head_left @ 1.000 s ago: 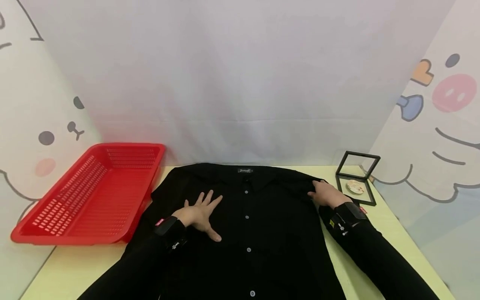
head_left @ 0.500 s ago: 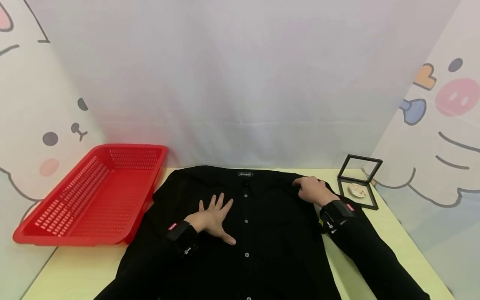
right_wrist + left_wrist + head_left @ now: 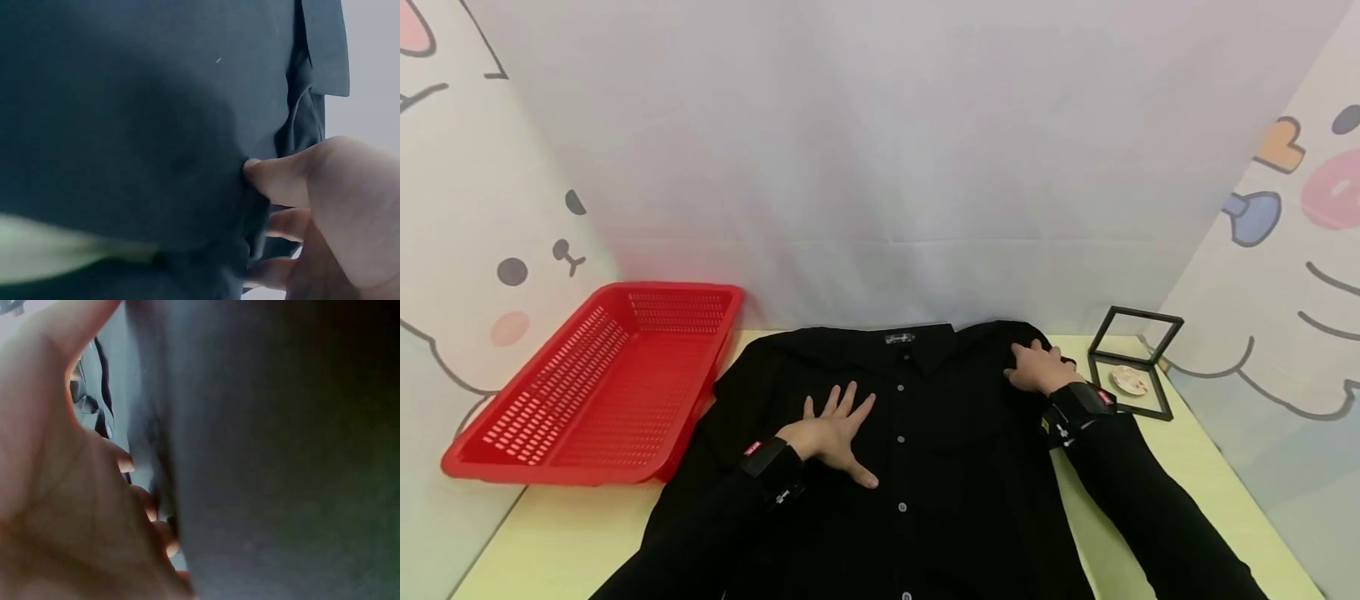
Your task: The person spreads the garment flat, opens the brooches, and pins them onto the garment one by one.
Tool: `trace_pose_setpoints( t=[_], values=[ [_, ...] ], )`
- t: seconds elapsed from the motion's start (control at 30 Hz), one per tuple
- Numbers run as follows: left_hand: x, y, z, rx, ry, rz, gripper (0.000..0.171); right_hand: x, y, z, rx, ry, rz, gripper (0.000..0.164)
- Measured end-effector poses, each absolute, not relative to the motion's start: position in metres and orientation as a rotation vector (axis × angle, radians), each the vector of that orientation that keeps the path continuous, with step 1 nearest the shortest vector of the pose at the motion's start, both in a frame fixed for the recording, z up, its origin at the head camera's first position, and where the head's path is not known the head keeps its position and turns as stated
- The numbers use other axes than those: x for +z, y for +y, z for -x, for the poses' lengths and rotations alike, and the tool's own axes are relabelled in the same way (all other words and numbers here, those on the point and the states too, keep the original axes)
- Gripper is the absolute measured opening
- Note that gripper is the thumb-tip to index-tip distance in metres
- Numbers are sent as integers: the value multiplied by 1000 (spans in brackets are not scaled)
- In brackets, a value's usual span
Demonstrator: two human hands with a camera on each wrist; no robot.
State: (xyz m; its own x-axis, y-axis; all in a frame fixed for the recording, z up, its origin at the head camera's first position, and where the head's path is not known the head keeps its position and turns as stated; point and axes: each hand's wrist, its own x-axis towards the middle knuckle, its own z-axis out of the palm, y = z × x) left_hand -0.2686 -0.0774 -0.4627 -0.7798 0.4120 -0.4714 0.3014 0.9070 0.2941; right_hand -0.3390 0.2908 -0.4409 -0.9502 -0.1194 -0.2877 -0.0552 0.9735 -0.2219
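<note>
A black button-up shirt [image 3: 955, 450] lies front up, with light buttons down its middle and its collar at the far end. On the left half of its chest my left hand [image 3: 831, 433] rests palm down, fingers spread straight. The left wrist view shows that palm [image 3: 69, 481] close along the dark cloth. At the right shoulder of the shirt, my right hand [image 3: 1037, 368] pinches the fabric. In the right wrist view its thumb [image 3: 275, 178] presses into bunched cloth, with fingers on the other side. That shoulder stands slightly raised.
A red plastic basket [image 3: 625, 375] stands to the left, close beside the shirt. A black-framed clear display case [image 3: 1129, 362], opened, sits at the back right with a small round item [image 3: 1127, 381] inside. A white curtain [image 3: 880, 167] borders the pale table [image 3: 572, 533].
My right hand shifted inward along the shoulder, then back outward, and the fabric there has lifted. My left hand slid a little right toward the buttons and remains flat.
</note>
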Motion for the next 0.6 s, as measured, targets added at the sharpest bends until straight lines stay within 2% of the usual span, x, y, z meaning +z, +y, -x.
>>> trace_pose_setpoints(
  t=[0.13,0.27,0.5,0.6],
  values=[
    [-462,-77,267,272,2521,-515,129,-438,307,314,-296,2858,93,66],
    [-462,-77,266,277,2524,-519,129,-432,331,271,-311,2893,14,72],
    [-463,-78,267,274,2532,-521,129,-445,378,200,-326,2857,-52,55],
    [-463,-79,267,288,2528,-517,128,-452,400,177,-362,2843,-79,57]
  ],
)
